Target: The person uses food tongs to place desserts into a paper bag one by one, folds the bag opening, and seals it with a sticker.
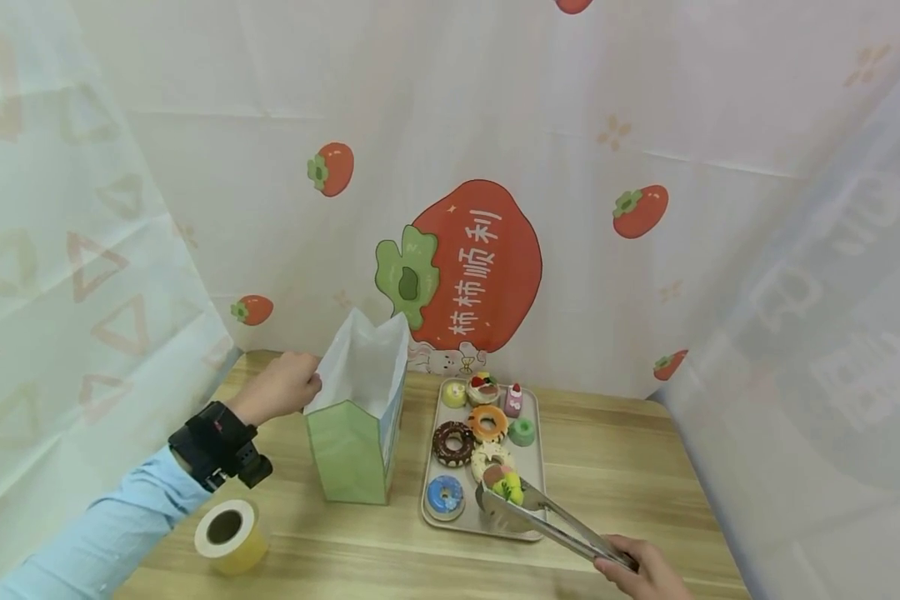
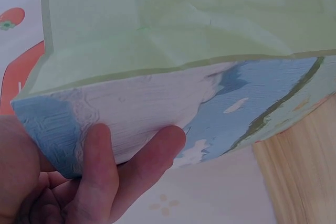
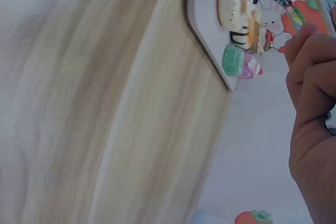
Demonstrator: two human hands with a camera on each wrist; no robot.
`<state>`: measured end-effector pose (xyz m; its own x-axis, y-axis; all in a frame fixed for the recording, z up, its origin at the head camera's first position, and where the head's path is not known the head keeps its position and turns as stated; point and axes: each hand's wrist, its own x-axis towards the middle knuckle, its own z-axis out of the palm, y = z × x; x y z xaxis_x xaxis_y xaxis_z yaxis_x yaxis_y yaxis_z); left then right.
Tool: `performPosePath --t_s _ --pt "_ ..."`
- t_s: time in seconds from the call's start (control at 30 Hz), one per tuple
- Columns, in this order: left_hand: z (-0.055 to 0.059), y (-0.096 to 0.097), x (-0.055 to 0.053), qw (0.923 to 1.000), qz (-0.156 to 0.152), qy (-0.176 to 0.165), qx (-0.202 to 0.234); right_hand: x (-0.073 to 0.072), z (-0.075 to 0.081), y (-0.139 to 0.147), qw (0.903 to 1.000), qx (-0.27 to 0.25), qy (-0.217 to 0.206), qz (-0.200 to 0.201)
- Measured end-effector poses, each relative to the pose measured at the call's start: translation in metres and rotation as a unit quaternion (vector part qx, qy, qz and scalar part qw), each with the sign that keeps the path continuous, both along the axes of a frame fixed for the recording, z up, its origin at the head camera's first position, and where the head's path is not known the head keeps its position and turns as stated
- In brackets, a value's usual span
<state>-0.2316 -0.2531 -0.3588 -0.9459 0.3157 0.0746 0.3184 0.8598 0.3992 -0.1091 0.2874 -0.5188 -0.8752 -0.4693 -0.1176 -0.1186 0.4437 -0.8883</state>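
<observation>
My left hand (image 1: 281, 387) grips the top left edge of an upright, open-topped green and white paper bag (image 1: 345, 454). In the left wrist view, two fingers (image 2: 100, 156) lie against the bag's blue and white printed side. My right hand (image 1: 645, 571) holds metal tongs (image 1: 570, 533), which reach over the front of a beige tray (image 1: 542, 467). Between the tongs' tips is a small cake (image 1: 507, 485) with yellow, green and brown topping; the tips partly hide it. On the tray sit a chocolate donut (image 1: 453, 443), an orange donut (image 1: 487, 423), a blue donut (image 1: 446, 497) and a cream-coloured donut (image 1: 491, 458).
A roll of yellow tape (image 1: 232, 537) stands on the wooden table (image 1: 607, 467) at the front left. Further back on the tray are a green sweet (image 1: 522, 432), a pink cake slice (image 1: 513, 401) and a fruit-topped cake (image 1: 483, 389). Printed cloth (image 1: 570, 292) hangs behind the table.
</observation>
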Motion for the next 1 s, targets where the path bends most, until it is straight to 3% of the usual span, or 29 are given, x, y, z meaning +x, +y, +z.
performPosePath --t_s 0.17,0.43,0.67,0.83,1.0 --pt "0.002 0.000 0.001 1.0000 -0.003 -0.001 0.003 -0.001 0.009 -0.003 0.9990 -0.025 0.036 -0.003" --pt "0.002 0.002 0.003 1.0000 -0.003 -0.009 0.000 -0.013 0.029 -0.025 0.9916 -0.116 0.056 0.016" --pt "0.000 0.002 0.004 0.9999 0.001 -0.012 -0.005 -0.031 0.067 -0.059 0.9942 -0.100 0.032 -0.023" --pt "0.001 0.004 0.005 0.9997 0.007 -0.025 -0.004 -0.048 0.094 -0.086 0.9926 -0.097 0.071 -0.018" --pt "0.002 0.003 0.005 0.9996 0.013 -0.022 -0.012 -0.071 0.124 -0.110 0.9854 -0.085 0.147 0.007"
